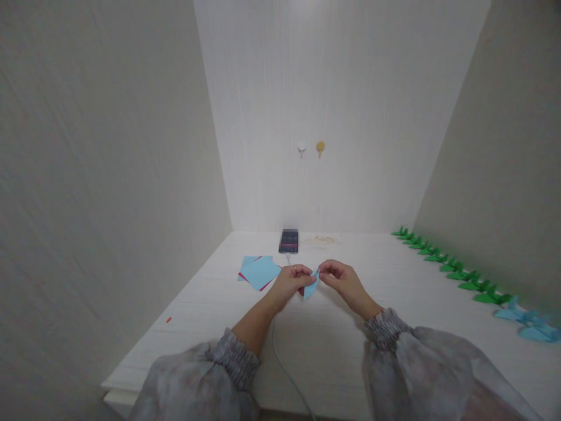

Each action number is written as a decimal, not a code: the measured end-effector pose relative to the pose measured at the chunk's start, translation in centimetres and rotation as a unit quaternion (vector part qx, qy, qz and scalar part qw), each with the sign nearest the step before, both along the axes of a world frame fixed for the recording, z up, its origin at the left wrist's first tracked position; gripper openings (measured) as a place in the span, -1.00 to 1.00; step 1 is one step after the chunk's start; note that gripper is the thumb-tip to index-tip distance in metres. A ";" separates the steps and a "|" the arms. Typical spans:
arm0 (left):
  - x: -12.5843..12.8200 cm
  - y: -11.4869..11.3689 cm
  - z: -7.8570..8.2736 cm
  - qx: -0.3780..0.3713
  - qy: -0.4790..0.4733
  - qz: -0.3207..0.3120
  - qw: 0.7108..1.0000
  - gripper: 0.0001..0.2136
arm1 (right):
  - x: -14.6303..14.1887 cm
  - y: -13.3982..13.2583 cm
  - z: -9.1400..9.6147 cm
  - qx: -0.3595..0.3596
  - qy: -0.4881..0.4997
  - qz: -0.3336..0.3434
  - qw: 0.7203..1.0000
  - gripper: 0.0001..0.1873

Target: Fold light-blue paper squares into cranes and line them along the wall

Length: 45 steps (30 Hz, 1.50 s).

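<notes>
Two hands (315, 280) pinch one blue paper (310, 286); roughly ten green figures (447, 266) beside.

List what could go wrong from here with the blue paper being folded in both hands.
1. The small blue paper piece is pinched in mid-air between the left hand and right hand; with nothing under it, a crease may land crooked.
2. The cable runs just under the left forearm; a snag might tug the phone.
3. A sweep of the left hand could scatter the paper stack.
</notes>
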<state>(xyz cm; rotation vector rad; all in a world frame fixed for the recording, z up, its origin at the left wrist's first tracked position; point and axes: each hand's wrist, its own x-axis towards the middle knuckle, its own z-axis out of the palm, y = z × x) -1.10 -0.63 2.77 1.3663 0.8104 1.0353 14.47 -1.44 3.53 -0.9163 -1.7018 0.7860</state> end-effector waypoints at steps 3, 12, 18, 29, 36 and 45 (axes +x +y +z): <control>0.0 0.1 -0.2 0.000 0.002 -0.004 1.000 -0.75 | 0.1 0.1 0.1 0.055 -0.050 -0.022 0.997 -0.96; -0.1 0.1 -0.2 0.002 -0.001 -0.012 1.000 -0.73 | 0.3 -0.2 0.5 0.141 -0.127 -0.040 0.981 -0.97; 0.1 0.2 -0.2 -0.009 -0.008 -0.014 1.000 -0.71 | 0.5 -0.1 0.3 0.227 -0.169 -0.054 0.958 -0.95; 0.3 0.5 -0.4 0.035 0.004 0.034 0.999 -0.74 | 0.4 -0.3 0.5 0.286 -0.190 -0.058 0.938 -0.93; 0.3 0.3 0.0 0.041 -0.015 0.052 0.998 -0.73 | 0.4 -0.4 0.5 0.279 -0.168 -0.046 0.944 -0.90; 0.3 0.5 0.0 0.047 -0.045 0.064 0.996 -0.74 | 0.1 -0.4 0.5 0.268 -0.140 -0.036 0.952 -0.89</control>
